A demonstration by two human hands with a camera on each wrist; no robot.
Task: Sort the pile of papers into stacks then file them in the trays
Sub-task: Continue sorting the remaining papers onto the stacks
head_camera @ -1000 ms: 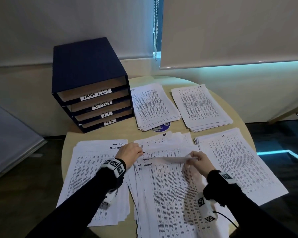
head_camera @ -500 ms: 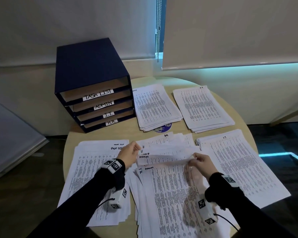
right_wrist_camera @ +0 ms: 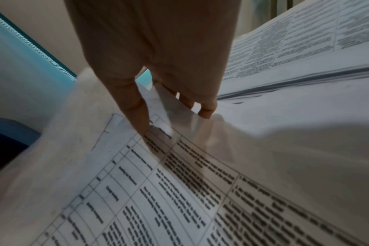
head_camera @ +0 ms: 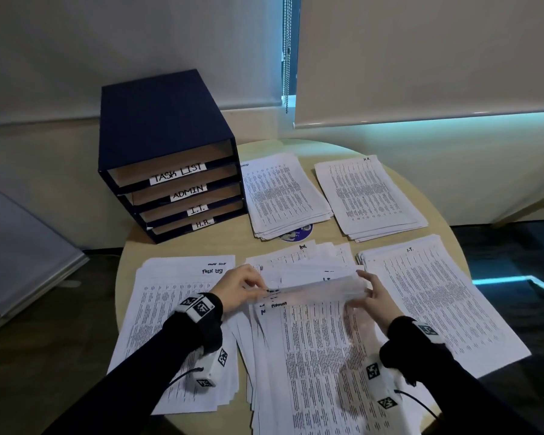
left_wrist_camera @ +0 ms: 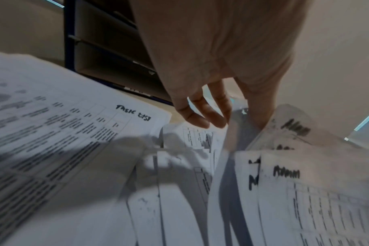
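Note:
The unsorted pile (head_camera: 311, 365) lies fanned out at the table's front centre. Its top sheet (head_camera: 314, 288) is raised by its far edge. My left hand (head_camera: 259, 286) pinches the sheet's left corner, and my right hand (head_camera: 363, 288) pinches the right corner. In the left wrist view the thumb and fingers (left_wrist_camera: 211, 116) close on the lifted sheet (left_wrist_camera: 289, 131), whose handwritten heading is blurred. In the right wrist view the thumb (right_wrist_camera: 137, 116) lies on the sheet (right_wrist_camera: 179, 191) with the fingers under it. The dark blue tray unit (head_camera: 170, 146) stands at the back left, its slots labelled TASK LIST, ADMIN, I.T. and H.R.
Sorted stacks surround the pile: the Task List stack (head_camera: 170, 309) on the left, the I.T. stack (head_camera: 437, 302) on the right, and two more at the back, one (head_camera: 280, 196) beside the trays and the H.R. stack (head_camera: 368, 196). A round sticker (head_camera: 299, 233) shows under one back stack. The round table's edge (head_camera: 120, 277) is near.
My left hand has opened from a resting fist and taken the sheet's left corner. The sheet's far edge now stands higher off the pile, held between both hands.

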